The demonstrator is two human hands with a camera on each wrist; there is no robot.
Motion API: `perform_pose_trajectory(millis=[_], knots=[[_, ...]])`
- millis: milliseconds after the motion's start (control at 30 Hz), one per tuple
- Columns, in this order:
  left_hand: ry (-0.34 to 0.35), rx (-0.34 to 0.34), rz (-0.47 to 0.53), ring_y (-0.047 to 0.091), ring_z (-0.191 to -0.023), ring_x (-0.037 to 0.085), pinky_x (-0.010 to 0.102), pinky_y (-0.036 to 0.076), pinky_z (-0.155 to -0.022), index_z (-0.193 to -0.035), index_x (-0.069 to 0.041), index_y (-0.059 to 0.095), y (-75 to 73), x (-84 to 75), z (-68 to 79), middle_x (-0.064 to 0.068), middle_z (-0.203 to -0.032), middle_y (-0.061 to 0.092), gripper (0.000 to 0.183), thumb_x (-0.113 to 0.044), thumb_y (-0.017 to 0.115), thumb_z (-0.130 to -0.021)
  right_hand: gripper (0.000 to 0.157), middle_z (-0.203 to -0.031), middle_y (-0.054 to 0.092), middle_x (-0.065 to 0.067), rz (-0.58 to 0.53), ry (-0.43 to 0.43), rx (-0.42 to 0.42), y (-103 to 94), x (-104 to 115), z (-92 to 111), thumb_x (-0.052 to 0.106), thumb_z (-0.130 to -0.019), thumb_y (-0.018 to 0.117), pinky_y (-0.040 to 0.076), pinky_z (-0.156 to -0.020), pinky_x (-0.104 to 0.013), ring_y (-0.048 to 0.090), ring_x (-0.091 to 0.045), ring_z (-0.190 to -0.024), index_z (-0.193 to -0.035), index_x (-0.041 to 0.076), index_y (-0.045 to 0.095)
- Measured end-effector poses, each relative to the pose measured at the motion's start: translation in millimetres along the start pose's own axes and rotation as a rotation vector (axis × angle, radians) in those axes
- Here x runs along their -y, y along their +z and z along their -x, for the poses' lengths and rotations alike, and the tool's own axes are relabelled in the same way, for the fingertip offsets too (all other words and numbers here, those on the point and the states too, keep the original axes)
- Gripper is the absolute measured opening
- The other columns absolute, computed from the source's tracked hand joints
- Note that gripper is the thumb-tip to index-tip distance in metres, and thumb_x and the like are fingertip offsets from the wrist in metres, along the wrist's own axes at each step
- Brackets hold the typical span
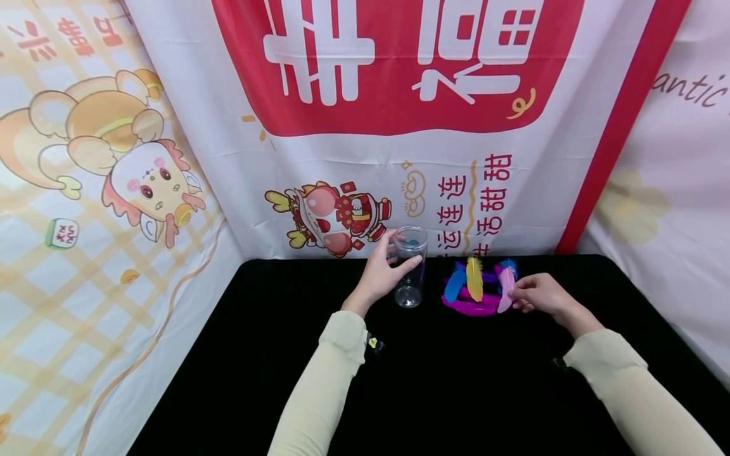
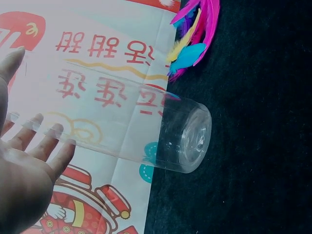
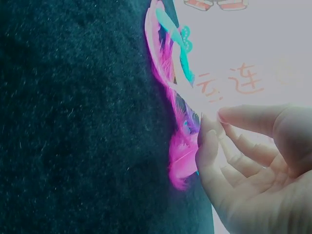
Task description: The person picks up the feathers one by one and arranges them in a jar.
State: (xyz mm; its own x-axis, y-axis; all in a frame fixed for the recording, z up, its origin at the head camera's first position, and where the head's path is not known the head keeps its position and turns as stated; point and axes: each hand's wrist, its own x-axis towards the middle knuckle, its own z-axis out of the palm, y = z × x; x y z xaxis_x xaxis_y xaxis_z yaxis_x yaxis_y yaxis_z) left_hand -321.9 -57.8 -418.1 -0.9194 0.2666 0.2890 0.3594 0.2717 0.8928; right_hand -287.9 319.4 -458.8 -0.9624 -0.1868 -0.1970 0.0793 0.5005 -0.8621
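Note:
My left hand (image 1: 382, 269) grips a tall clear glass (image 1: 409, 288) near its upper part, thumb on the near side. In the left wrist view the glass (image 2: 146, 126) looks see-through, with only the background showing through it. To its right lies a group of bright feathers: a blue feather (image 1: 454, 285), a yellow feather (image 1: 474, 278) and a magenta feather (image 1: 473, 308) among several others. With thumb and forefinger my right hand (image 1: 538, 294) pinches a light pink feather (image 1: 505, 290) at the group's right side. The pinched end is hidden by the fingertips.
A black cloth (image 1: 456, 392) covers the table. Close behind the glass and feathers hangs a printed white and red banner (image 1: 399, 152). Another printed cloth (image 1: 114, 253) hangs on the left, and a pale cloth (image 1: 656, 221) on the right.

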Motion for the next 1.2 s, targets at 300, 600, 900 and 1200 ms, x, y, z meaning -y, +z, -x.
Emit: perform_pose_trajectory(millis=[300, 600, 900, 1200], knots=[[-0.005, -0.015, -0.011, 0.054, -0.133, 0.029, 0.047, 0.048, -0.109, -0.153, -0.021, 0.037, 1.2, -0.4, 0.9, 0.004, -0.145, 0.053, 0.074, -0.040, 0.076, -0.093, 0.031, -0.093, 0.075, -0.013, -0.010, -0.012, -0.007, 4.0, 8.9, 0.6, 0.012, -0.102, 0.063, 0.061, -0.069, -0.034, 0.070, -0.015, -0.079, -0.118, -0.015, 0.064], [0.024, -0.020, -0.012, 0.056, -0.131, 0.027, 0.047, 0.048, -0.109, -0.151, -0.019, 0.040, 1.6, -0.6, -0.5, 0.009, -0.143, 0.055, 0.069, -0.036, 0.076, -0.095, 0.036, -0.094, 0.074, -0.008, -0.023, -0.028, -0.008, 5.4, 22.8, 0.1, 0.017, -0.103, 0.062, 0.061, -0.071, -0.034, 0.067, -0.013, -0.078, -0.123, -0.013, 0.062], [0.002, -0.022, 0.007, 0.057, -0.131, 0.032, 0.048, 0.049, -0.108, -0.150, -0.019, 0.041, 1.4, -0.2, -1.0, 0.011, -0.144, 0.055, 0.067, -0.035, 0.076, -0.094, 0.035, -0.098, 0.073, -0.011, -0.007, -0.051, -0.025, 7.8, 32.0, -2.1, 0.019, -0.103, 0.063, 0.060, -0.072, -0.035, 0.068, -0.016, -0.080, -0.123, -0.010, 0.063], [0.010, -0.027, 0.030, 0.057, -0.131, 0.033, 0.053, 0.048, -0.108, -0.149, -0.020, 0.043, 3.4, 2.1, -2.5, 0.010, -0.142, 0.057, 0.067, -0.036, 0.077, -0.094, 0.034, -0.097, 0.074, -0.012, -0.006, -0.087, -0.046, 11.8, 38.9, -2.2, 0.017, -0.103, 0.063, 0.060, -0.071, -0.034, 0.070, -0.018, -0.081, -0.122, -0.011, 0.063]])
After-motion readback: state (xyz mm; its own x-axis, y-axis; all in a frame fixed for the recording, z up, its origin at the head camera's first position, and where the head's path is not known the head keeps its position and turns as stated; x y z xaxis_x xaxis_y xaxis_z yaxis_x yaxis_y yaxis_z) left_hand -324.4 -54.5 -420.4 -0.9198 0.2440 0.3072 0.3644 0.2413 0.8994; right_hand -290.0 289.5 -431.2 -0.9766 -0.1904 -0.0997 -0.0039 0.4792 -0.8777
